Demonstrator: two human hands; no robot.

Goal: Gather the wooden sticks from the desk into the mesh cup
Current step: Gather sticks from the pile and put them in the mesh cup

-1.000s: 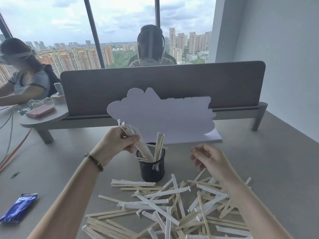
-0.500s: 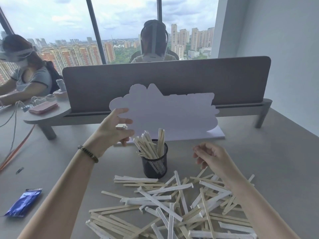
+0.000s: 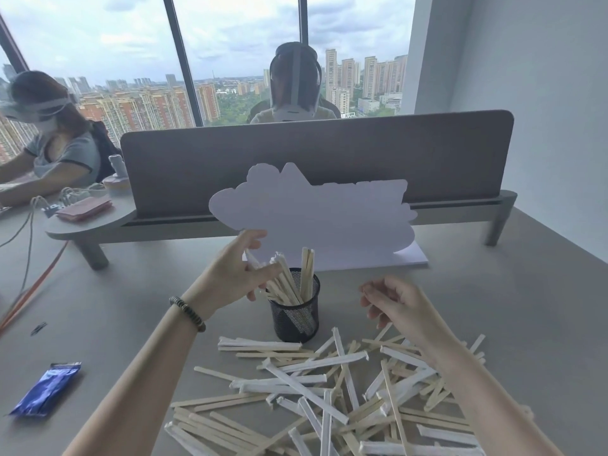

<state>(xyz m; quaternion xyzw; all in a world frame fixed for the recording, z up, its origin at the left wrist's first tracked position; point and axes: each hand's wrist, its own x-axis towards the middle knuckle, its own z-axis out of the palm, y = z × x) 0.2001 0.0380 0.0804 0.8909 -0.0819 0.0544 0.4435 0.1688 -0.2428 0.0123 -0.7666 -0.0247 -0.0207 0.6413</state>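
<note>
Step in hand, as judged: settling a bundle into the mesh cup (image 3: 293, 312). Left hand (image 3: 234, 271) spread, fingers loose against the stick tops leaning out of the cup's left side; gripping nothing. Right hand (image 3: 393, 302), right of the cup, loosely curled, apparently empty. Next: grab more wooden sticks (image 3: 316, 386) from the pile in front of the cup.

- No legible text, labels, brands or numbers appear.
- Blue packet (image 3: 46, 390) on the tabletop (image 3: 526, 307): any print is too blurred to read.
</note>
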